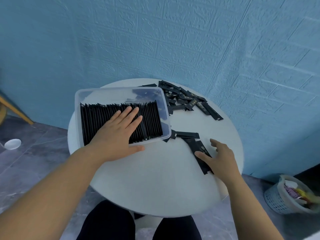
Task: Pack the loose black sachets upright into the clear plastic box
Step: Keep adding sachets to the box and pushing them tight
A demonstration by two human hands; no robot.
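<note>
Now left hand [117, 134] lies flat (fingers straight) on boxed sachets [97, 122]; right hand [220, 158], fingers spread, touches a loose sachet [194, 144]

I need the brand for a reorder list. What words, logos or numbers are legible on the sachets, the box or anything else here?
On the loose sachets in the far pile: gold print and a round emblem, too blurred to read.
On the sachet at the right hand: gold print, too small to read.
On the packed sachets in the clear plastic box: no text shows.
Nothing can be quoted.
</note>
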